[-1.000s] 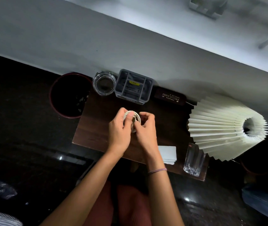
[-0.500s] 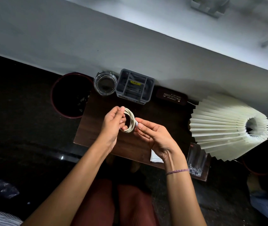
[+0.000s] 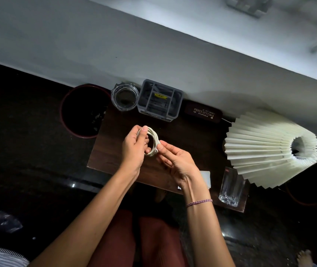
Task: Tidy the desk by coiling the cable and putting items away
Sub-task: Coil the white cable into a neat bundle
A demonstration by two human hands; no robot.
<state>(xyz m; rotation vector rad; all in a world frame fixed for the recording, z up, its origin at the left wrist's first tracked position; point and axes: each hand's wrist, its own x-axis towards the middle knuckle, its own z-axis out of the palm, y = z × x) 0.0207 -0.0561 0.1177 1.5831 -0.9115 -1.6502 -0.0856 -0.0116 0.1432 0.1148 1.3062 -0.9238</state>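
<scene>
1. The desk [image 3: 115,151], a small dark wooden top, is sitting against the wall, putting everything on it within arm's reach.
2. The pleated lampshade [image 3: 259,151] is lying tipped on its side at the right end, hanging past the edge.
3. The bin [image 3: 65,116] is standing on the floor just beside the left end, probably so scraps can drop straight in.
4. The left hand [image 3: 134,147] is holding the cable [image 3: 153,139], thumb pressing on top and fingers passing through the loops so the coil cannot spring open. The right hand [image 3: 177,162] is pinching the loose end at the coil's lower edge, seemingly to tuck it in.
5. The grey organiser [image 3: 159,101] is standing at the back with its compartments facing up, a likely home for the coil. Its yellow label is too small to read.
6. The glasses case [image 3: 203,112] is lying just right of it, showing gold lettering: "PRINCE OPTICALS", "ROURKELA".
7. The cable is hanging above the middle of the desk, wound into tight loops and not yet put away.
</scene>
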